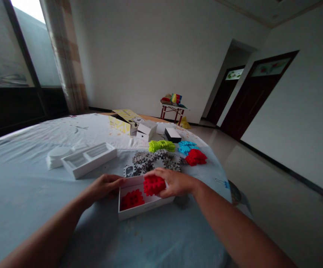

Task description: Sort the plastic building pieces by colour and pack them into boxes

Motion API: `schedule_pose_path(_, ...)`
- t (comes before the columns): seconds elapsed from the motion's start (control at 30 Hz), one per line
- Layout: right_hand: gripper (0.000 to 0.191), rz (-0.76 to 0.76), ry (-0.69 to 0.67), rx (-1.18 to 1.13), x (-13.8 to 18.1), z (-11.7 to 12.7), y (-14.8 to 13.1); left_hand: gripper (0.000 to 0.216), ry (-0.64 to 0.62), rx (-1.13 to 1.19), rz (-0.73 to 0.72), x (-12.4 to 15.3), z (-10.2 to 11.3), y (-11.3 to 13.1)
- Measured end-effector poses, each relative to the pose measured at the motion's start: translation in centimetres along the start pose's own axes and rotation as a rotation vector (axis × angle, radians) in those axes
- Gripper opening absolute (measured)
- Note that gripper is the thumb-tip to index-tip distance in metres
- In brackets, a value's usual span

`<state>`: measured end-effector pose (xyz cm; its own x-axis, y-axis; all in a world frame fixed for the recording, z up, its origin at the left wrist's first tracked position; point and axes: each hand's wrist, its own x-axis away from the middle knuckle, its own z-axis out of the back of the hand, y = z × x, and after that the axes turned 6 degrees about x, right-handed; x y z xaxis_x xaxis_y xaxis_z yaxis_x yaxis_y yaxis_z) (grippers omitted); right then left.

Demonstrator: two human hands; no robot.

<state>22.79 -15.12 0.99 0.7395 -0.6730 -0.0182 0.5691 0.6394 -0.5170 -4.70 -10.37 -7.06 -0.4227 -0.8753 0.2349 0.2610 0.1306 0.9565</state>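
Observation:
My right hand is closed round a stack of red toothed puzzle pieces, held over the right part of a shallow white box. More red pieces lie inside the box at its left. My left hand rests against the box's left rim, fingers curled on its edge. Just beyond the box lies a heap of grey pieces, with a green pile, a blue pile and a red pile behind it.
A white divided tray and a white lid sit to the left on the pale blue tablecloth. Small white and black boxes and yellow cardboard lie farther back. The table's edge runs down the right; a small table with toys stands by the wall.

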Motion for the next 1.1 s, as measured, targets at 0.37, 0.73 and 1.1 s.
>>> schedule_pose_path(0.37,0.066,0.09,-0.214,0.172,-3.0,-2.4,0.4,0.043,0.025,-0.086,-0.099,0.2,0.9,0.2)
schedule_pose_path(0.73,0.071,0.052,-0.221,0.066,-2.6,-1.6,0.4,0.045,0.039,-0.079,-0.044,0.9,0.3,1.3)
schedule_pose_path(1.1,0.062,0.018,-0.211,0.194,-2.0,-0.9,-0.7,0.041,0.014,-0.081,-0.045,0.8,0.7,0.8)
